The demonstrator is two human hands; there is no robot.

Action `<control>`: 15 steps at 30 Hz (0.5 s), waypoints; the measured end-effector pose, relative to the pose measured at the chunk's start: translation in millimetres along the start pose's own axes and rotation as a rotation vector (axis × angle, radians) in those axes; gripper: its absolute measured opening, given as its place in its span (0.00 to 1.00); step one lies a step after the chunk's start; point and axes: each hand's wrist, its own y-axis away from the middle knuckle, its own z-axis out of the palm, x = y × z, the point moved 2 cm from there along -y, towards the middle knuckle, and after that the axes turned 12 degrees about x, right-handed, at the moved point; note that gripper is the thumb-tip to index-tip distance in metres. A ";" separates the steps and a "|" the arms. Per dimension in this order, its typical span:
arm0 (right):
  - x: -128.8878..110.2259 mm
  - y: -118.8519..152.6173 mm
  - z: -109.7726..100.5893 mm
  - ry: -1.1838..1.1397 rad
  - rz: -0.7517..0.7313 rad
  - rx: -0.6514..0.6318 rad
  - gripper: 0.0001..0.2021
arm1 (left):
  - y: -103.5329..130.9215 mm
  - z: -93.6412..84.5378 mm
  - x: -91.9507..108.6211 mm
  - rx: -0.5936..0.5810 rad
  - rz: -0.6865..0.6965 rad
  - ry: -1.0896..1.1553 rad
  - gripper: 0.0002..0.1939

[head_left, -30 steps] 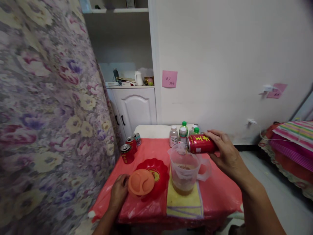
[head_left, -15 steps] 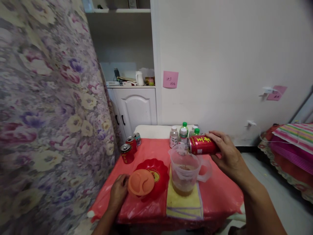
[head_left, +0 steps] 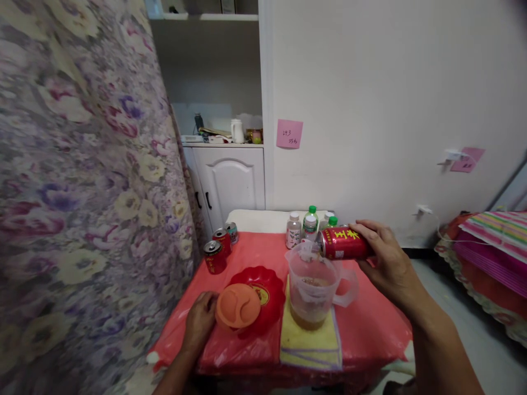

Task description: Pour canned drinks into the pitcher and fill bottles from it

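My right hand [head_left: 382,249] grips a red drink can [head_left: 346,243] with yellow lettering. The can lies nearly level, its top end over the rim of a clear plastic measuring jug [head_left: 309,291]. Brown liquid with some froth shows inside the jug, which stands on a folded yellow cloth [head_left: 310,351]. Low on the left, my left hand [head_left: 200,318] rests with loosely bent fingers beside an orange divided dish [head_left: 237,306]; whether they touch it is unclear. That dish overlaps a red scalloped plate [head_left: 269,318].
Two red cans [head_left: 215,258] and a smaller pale can [head_left: 231,233] stand at the table's left. Several plastic bottles [head_left: 293,230] are grouped behind the jug. A red cover [head_left: 255,249] lies over the table. A floral curtain [head_left: 90,192] hangs close on the left.
The view has shifted very slightly. The can stays tipped over the jug in my right hand, and my left hand keeps its place by the dish.
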 end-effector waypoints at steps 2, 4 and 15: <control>-0.3 -0.2 -0.4 0.003 0.003 -0.003 0.31 | -0.2 0.4 -0.3 -0.006 -0.001 -0.004 0.11; -0.8 -0.6 -0.7 0.010 0.006 -0.003 0.31 | -0.5 0.7 -0.5 -0.012 -0.001 -0.007 0.10; -4.1 -2.4 -3.3 0.062 -0.043 -0.034 0.32 | -2.5 1.2 -1.1 -0.014 -0.006 0.000 0.10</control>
